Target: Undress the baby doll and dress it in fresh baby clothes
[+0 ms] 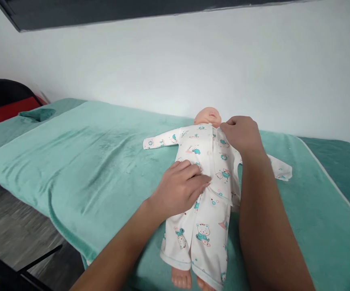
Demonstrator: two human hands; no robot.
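Note:
A baby doll (208,116) lies on its back on a teal blanket (96,161), dressed in a white printed sleepsuit (206,226) with teal animal figures. My left hand (179,188) rests flat on the doll's belly, fingers stretched out and pressing the cloth. My right hand (242,133) is at the doll's collar just below the chin, its fingers curled and pinching the suit's front edge. The doll's bare feet stick out at the bottom of the suit. One sleeve lies out to the left; the other is partly hidden behind my right forearm.
The blanket covers a table that stands against a white wall. A black and red chair (8,101) is at the far left. Dark floor and a black frame (26,266) show at lower left, past the table's edge.

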